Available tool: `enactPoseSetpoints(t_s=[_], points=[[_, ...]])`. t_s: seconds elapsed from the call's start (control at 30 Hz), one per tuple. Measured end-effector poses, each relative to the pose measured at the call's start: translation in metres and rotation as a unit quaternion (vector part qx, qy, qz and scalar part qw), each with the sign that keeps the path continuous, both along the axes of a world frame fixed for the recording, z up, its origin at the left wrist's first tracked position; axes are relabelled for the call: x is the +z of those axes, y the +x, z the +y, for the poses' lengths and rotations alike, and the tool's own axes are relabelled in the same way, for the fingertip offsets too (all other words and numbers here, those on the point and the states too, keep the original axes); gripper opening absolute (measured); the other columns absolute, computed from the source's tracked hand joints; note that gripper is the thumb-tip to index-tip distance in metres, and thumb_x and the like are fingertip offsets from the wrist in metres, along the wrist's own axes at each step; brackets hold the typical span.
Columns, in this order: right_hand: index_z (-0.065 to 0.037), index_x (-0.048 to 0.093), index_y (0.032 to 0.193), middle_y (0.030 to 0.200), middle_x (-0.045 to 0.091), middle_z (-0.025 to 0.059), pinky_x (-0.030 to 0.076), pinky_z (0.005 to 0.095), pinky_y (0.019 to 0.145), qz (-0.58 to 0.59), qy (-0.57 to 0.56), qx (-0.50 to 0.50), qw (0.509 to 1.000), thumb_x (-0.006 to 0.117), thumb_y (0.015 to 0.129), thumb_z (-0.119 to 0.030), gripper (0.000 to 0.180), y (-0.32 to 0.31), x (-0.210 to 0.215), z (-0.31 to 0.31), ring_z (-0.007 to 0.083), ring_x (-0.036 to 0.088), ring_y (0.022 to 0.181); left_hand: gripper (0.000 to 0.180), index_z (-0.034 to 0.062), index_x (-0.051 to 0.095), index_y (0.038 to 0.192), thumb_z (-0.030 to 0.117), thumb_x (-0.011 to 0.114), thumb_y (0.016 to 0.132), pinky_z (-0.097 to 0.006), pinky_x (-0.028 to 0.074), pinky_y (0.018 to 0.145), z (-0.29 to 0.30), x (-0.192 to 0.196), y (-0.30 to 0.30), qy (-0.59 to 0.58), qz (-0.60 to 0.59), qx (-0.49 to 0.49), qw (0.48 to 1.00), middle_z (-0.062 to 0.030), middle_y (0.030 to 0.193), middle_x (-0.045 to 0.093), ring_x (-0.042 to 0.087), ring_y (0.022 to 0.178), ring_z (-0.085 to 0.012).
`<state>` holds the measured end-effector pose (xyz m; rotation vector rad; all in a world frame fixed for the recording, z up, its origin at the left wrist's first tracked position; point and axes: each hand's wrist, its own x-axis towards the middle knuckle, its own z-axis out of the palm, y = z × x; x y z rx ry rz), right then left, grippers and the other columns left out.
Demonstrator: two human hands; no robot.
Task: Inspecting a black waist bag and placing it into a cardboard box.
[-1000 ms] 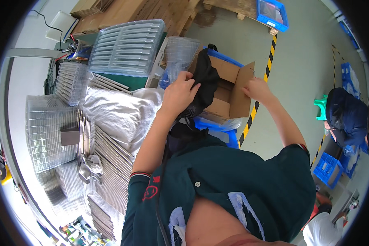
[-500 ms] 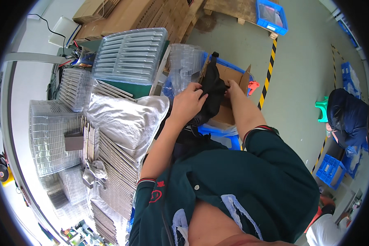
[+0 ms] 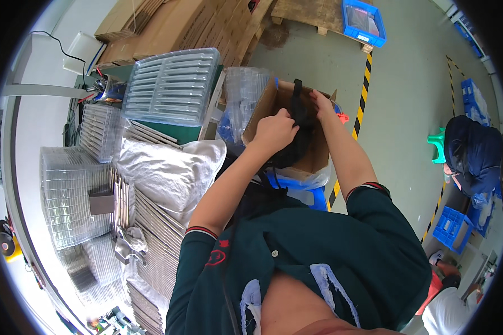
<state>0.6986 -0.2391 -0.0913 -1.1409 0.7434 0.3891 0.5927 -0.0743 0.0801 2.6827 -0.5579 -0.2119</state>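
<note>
A black bag (image 3: 292, 146) with straps, soft and crumpled, lies partly inside an open cardboard box (image 3: 255, 116) in front of me. My left hand (image 3: 276, 131) is closed with its fingers curled on the bag near its strap. At the far right side of the box, my right hand (image 3: 322, 106) has its fingers stretched out beside the black strap (image 3: 298, 92). The bag's lower part is dark, and its details are hard to make out.
Left of the box, clear plastic trays (image 3: 170, 86) and a white cloth (image 3: 170, 167) lie on a workbench with rows of metal strips (image 3: 162, 234). A blue crate (image 3: 364, 23) sits on a wooden pallet (image 3: 302, 12). Another person (image 3: 469, 159) is at the right.
The bag has gone lower into the box, and more of the box's inside shows. My right hand has moved up along the box's far side, its fingers now straighter.
</note>
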Motion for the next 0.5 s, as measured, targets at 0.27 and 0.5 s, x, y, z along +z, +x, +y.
enactPoseSetpoints(t_s=[0.27, 0.5], points=[[0.0, 0.053, 0.111, 0.107, 0.056, 0.0107, 0.043, 0.034, 0.081, 0.056, -0.033, 0.022, 0.998, 0.061, 0.077, -0.035, 0.05, 0.0, -0.017, 0.013, 0.0219, 0.054, 0.093, 0.028, 0.0026, 0.061, 0.08, 0.029, 0.052, 0.08, -0.041, 0.047, 0.07, -0.02, -0.068, 0.023, 0.031, 0.075, 0.055, 0.995, -0.0119, 0.097, 0.051, 0.057, 0.079, -0.0307], [-0.009, 0.047, 0.12, 0.122, 0.047, 0.0081, 0.03, 0.0338, 0.094, -0.013, -0.218, 0.16, 0.963, 0.058, 0.078, -0.03, 0.049, -0.023, -0.037, 0.044, 0.023, 0.041, 0.112, 0.031, 0.0011, 0.061, 0.082, 0.031, 0.052, 0.081, -0.043, 0.044, 0.078, -0.009, -0.112, 0.027, 0.032, 0.178, 0.136, 0.974, -0.0155, 0.104, 0.049, 0.055, 0.085, -0.0356]])
